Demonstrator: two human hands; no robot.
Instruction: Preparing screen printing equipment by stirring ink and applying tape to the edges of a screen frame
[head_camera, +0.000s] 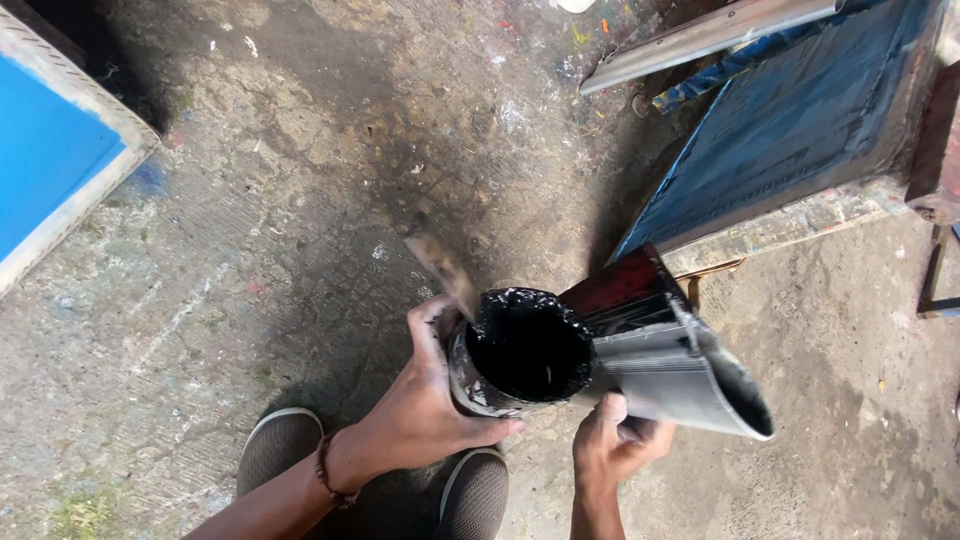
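Fingers: left hand (430, 400) wraps its fingers around the side of the black-smeared can (525, 350), thumb at the rim; right hand (615, 445) closes its fingers on the lower edge of the grey squeegee (670, 370).
Can: held above the floor, just ahead of the shoes, mouth tilted toward the camera, inside coated black.
Stick: a flat scraper stick (443, 265) rises up and left from the can's rim (its lower end hidden behind the thumb).
Squeegee: long axis runs from upper left to lower right, touching the can's right side.
Nearer hand: the left holds the can; the right is just beside it.
Around: blue-faced screen frame (790, 130) at right, another blue frame (45, 160) at left, stained concrete floor (250, 200), grey shoes (280, 445).
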